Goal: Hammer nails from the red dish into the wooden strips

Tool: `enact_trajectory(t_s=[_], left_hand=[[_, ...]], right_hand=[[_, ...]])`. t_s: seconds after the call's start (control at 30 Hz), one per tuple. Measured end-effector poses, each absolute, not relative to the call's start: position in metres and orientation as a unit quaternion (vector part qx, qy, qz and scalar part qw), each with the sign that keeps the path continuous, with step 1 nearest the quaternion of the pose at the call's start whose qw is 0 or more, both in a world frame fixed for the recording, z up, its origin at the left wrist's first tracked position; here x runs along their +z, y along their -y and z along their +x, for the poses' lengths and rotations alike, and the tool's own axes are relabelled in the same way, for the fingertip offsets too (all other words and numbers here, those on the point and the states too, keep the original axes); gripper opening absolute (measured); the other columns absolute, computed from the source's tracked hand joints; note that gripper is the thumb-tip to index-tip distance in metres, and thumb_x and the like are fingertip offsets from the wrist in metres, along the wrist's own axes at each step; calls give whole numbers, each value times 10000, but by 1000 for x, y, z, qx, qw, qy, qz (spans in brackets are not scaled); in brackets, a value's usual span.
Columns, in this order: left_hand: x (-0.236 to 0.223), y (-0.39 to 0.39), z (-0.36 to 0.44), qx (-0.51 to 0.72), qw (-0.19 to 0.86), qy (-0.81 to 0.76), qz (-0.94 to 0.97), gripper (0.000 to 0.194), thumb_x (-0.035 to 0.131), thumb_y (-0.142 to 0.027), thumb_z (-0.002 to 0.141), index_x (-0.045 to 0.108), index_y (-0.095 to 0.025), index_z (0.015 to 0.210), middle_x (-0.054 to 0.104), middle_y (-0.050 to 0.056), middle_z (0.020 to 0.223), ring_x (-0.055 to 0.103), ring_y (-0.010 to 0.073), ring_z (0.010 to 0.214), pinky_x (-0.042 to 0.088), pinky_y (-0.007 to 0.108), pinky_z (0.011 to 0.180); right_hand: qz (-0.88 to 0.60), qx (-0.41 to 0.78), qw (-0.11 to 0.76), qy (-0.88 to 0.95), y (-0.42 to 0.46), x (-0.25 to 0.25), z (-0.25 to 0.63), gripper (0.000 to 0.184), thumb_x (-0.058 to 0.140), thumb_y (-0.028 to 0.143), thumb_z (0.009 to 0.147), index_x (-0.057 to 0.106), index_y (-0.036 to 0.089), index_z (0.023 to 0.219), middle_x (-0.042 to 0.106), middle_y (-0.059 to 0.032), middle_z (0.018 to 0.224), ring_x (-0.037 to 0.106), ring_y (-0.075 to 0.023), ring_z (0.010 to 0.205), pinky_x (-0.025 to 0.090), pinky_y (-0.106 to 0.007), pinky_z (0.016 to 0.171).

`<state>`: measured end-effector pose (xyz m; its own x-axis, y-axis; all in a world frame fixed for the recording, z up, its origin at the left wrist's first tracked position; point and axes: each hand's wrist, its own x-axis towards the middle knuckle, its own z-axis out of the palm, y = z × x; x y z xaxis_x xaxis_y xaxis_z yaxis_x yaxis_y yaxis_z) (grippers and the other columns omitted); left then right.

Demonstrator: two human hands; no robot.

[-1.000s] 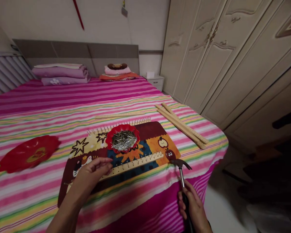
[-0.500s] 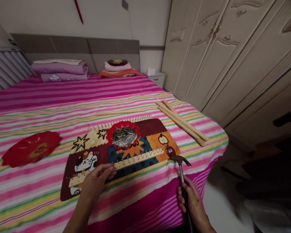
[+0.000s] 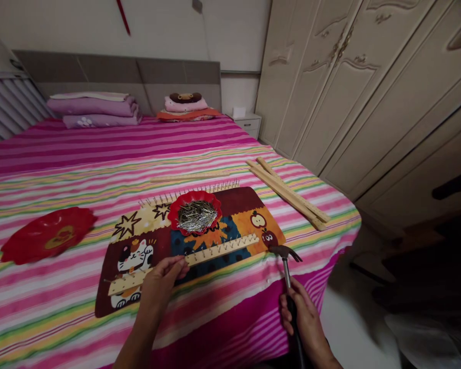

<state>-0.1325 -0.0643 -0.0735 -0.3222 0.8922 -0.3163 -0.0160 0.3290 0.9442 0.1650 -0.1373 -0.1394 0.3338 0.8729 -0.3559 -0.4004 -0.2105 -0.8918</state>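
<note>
A pale wooden strip [image 3: 218, 251] with several nails standing in it lies slantwise across a patterned mat [image 3: 103, 302]. Over the strip's middle, my left hand [image 3: 167, 274] pinches thumb and forefinger together at what looks like a nail, mostly hidden by the fingertips. My right hand [image 3: 301, 312] is wrapped around the black handle of a claw hammer [image 3: 286, 253], its head raised near the mat's right corner, apart from the strip. Behind the strip, a scalloped red bowl [image 3: 172, 210] holds a heap of loose nails [image 3: 197, 216].
A second strip studded with nails [image 3: 153, 199] lies behind the bowl. Bare wooden strips [image 3: 288, 193] are stacked at the right, another [image 3: 192, 177] farther back. A red tray [image 3: 48, 236] sits at left. Everything rests on a striped bed [image 3: 61, 179]; a wardrobe [image 3: 330, 77] stands right.
My left hand has shifted slightly to the right along the wooden strip, still pinching. My right hand and the hammer have barely moved.
</note>
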Motion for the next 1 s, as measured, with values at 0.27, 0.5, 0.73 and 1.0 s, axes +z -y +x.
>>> enact_trajectory(t_s=[0.27,0.5,0.73,1.0], left_hand=[[-84,68,-117,495,463,-666,312,436,698,-439,538,651,-132,844,706,42,705,669,171,696,536,305,718],[-92,71,-118,454,376,-714,377,357,603,-476,661,669,-192,868,700,17,772,650,162,660,518,280,657],[-98,71,-116,425,185,-705,537,211,507,-377,744,655,-229,761,684,22,797,626,184,811,470,293,767],[-110,73,-115,421,162,-702,552,182,468,-322,767,622,-225,758,659,13,763,606,156,736,459,259,698]], right_hand=[[-591,495,596,224,145,-115,152,578,636,474,743,461,235,1239,527,71,561,412,-97,384,329,-174,282],[-588,459,521,415,142,-68,134,417,614,429,790,606,284,1181,669,-7,748,631,-169,650,529,-254,576],[-445,397,391,701,116,-39,93,416,466,236,888,508,271,1301,681,-47,1107,651,-211,960,496,-324,854],[-413,363,349,759,106,-44,72,436,425,180,891,477,203,1323,654,-94,1165,615,-226,1050,498,-342,873]])
